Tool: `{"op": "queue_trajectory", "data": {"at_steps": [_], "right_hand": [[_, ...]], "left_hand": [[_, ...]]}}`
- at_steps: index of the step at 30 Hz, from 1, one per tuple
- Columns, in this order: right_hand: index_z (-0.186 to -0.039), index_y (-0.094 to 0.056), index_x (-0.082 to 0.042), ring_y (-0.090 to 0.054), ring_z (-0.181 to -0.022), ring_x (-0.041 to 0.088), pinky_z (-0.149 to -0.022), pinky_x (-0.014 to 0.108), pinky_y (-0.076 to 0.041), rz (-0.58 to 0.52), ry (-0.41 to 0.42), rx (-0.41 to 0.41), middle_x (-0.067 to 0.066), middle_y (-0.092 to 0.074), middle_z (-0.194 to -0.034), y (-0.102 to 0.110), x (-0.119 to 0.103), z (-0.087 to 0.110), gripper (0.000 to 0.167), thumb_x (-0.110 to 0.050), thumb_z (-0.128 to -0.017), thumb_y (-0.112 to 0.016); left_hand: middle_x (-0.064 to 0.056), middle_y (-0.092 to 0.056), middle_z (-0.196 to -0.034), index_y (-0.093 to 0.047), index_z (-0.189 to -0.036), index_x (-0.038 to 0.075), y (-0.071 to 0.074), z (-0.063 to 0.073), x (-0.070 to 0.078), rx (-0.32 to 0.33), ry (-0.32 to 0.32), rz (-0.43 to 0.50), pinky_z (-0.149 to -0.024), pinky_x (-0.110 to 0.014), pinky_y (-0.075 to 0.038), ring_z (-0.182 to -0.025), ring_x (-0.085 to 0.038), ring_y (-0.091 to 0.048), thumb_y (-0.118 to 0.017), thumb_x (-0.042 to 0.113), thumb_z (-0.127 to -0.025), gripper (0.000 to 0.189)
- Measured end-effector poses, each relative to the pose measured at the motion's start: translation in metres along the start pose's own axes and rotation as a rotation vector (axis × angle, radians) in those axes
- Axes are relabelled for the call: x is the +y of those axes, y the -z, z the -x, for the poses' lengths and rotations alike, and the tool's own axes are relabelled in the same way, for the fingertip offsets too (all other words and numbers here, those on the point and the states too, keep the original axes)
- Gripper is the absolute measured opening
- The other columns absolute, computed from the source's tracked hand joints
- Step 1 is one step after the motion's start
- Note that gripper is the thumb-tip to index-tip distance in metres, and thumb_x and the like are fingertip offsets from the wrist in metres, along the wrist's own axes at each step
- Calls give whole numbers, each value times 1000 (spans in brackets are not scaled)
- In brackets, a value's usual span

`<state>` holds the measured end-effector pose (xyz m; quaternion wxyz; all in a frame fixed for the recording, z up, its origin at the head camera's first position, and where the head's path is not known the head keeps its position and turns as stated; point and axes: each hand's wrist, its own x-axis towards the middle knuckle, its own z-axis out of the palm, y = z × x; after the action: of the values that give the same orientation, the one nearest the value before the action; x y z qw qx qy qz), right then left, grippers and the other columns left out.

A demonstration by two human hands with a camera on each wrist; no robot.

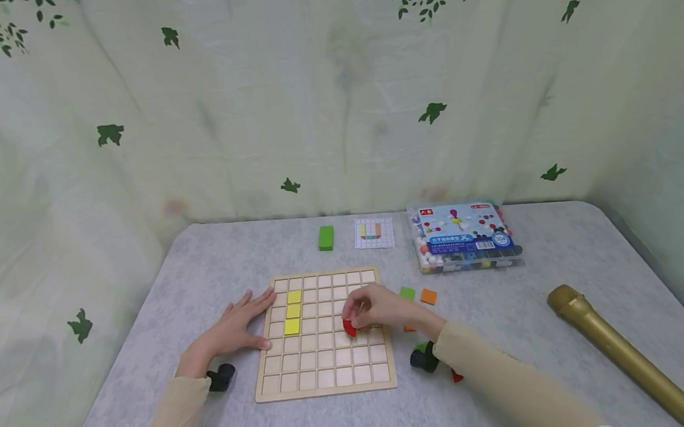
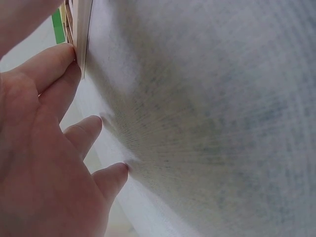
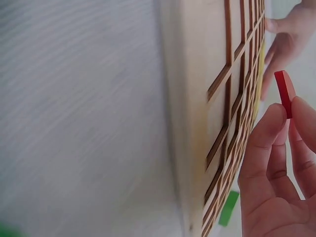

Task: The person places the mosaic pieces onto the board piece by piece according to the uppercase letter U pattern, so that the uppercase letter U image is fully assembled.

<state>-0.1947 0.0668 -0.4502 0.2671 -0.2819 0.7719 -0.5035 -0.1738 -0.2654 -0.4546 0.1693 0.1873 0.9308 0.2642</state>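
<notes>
A wooden grid board [image 1: 327, 392] lies on the grey table, with three yellow square tiles [image 1: 293, 311] in a column at its upper left. My left hand [image 1: 236, 328] rests at the board's left edge, fingers spread; its fingertips [image 2: 74, 52] touch the frame and the tabletop in the left wrist view. Over the right part of the grid, my right hand [image 1: 374, 307] pinches a small red piece [image 3: 283, 94] with a rounded side between thumb and finger. In the head view the red piece looks close to the grid; whether it touches cannot be told.
Right of the board lie a green tile [image 1: 407, 292], an orange tile [image 1: 428, 296] and a red piece [image 1: 457, 375], others partly covered by the right arm. Behind are a green block [image 1: 326, 238], a pattern card [image 1: 382, 223] and a plastic box [image 1: 466, 236]. A gold microphone [image 1: 629, 351] lies far right.
</notes>
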Motion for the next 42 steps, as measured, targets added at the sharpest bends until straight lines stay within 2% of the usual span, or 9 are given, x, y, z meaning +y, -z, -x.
{"op": "queue_trajectory", "data": {"at_steps": [10,19,32,37,42], "right_hand": [[-88,-70,-8,-54,-68,9,-63,21,-45,55,25,-34,-2,-61,-74,-34,-19,-39,15,6,-84,-64],[-83,-71,-7,-53,-64,6,-60,18,-44,95,12,0,-4,-62,-70,-61,-29,-64,14,7,-80,-68],[-78,-69,-9,-51,-60,5,-58,17,-43,296,-18,74,-7,-59,-66,-77,-38,-68,12,2,-80,-72],[-77,-68,-11,-49,-60,4,-57,16,-41,364,11,78,-8,-58,-66,-78,-39,-68,13,1,-81,-71],[-78,-70,-10,-49,-62,4,-59,16,-41,361,30,70,-9,-58,-68,-77,-38,-67,13,2,-81,-70]], "left_hand": [[-16,-18,-157,-26,-151,5,-2,-1,-1,1,17,3,-105,-67,3,-140,-48,1,-79,44,-73,103],[-17,-18,-156,-26,-151,4,-1,0,-1,0,2,12,-104,-68,3,-139,-49,1,-79,43,-73,103],[-18,-19,-156,-28,-150,3,0,0,0,10,-16,7,-103,-70,3,-139,-51,1,-79,42,-73,101],[-18,-19,-156,-27,-150,3,0,1,-1,14,-20,12,-103,-70,3,-139,-50,1,-79,42,-73,101],[-18,-19,-156,-28,-150,3,-1,0,-2,17,-20,14,-103,-70,3,-139,-50,1,-79,43,-72,101]]}}
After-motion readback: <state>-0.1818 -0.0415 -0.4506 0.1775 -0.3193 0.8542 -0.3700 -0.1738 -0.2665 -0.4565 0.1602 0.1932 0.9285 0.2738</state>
